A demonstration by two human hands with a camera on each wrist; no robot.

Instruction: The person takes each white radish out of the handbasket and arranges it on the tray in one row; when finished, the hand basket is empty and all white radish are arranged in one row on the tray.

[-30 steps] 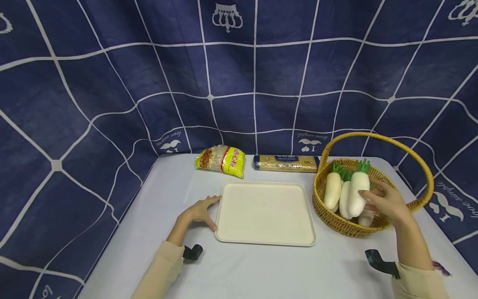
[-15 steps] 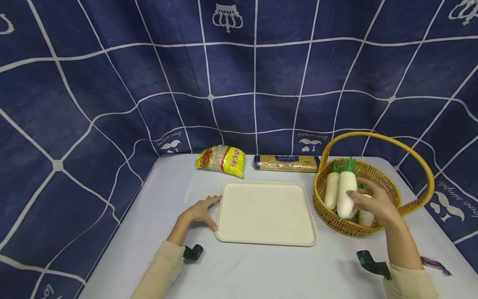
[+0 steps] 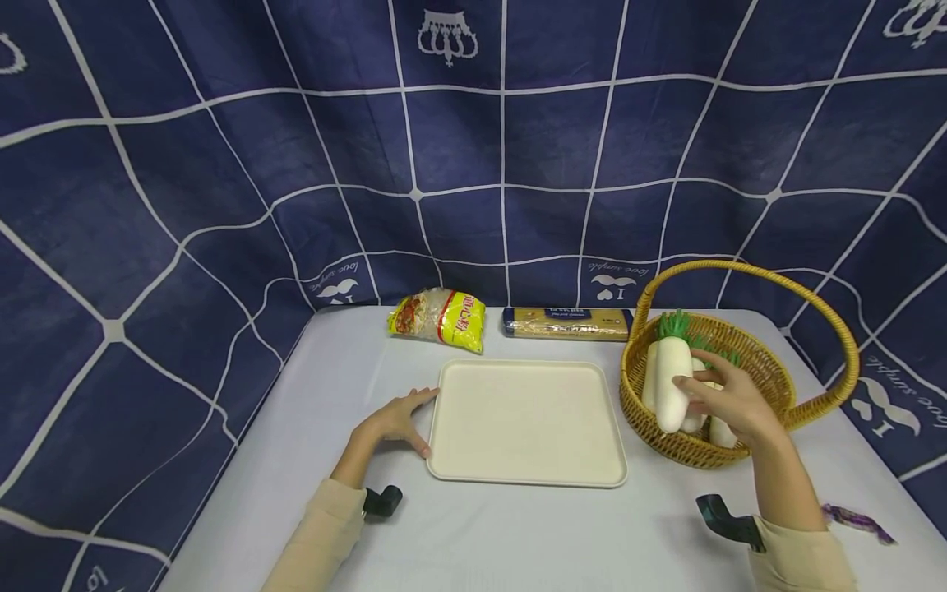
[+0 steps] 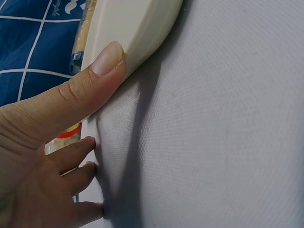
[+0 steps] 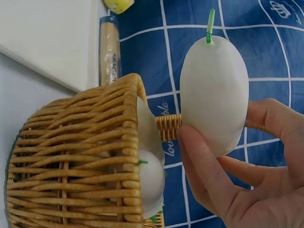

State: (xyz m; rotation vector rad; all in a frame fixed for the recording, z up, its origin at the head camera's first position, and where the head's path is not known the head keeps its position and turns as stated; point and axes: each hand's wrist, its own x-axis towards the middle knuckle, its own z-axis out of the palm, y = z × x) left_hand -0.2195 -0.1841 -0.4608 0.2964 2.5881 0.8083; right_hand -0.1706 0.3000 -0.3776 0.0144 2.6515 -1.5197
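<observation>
Radish (image 3: 672,386), white and fat, is in your right hand (image 3: 732,399). You pinch it from the side, with your thumb on the near side and your fingers round the far side. It is up above the basket (image 3: 669,448), over the part closest to the tray (image 3: 527,423). In the right wrist view it is higher than the basket's rim and not touching it. More radishes (image 3: 723,432) lie in the basket below.

Your left hand (image 3: 392,418) is spread wide at the left side of the tray. Your thumb touches the tray near its front corner.

The radish looks like a toy to me, so I guess it is light and stiff. Its skin is smooth and round, so it may slip or roll in your fingers if you pinch just one end. I think the fat middle is the best place to hold, with your thumb and fingers across from each other. The green top (image 3: 673,323) looks thin and bendy, so it would be a poor place to grab. It doesn't look like something that would break easily.
</observation>
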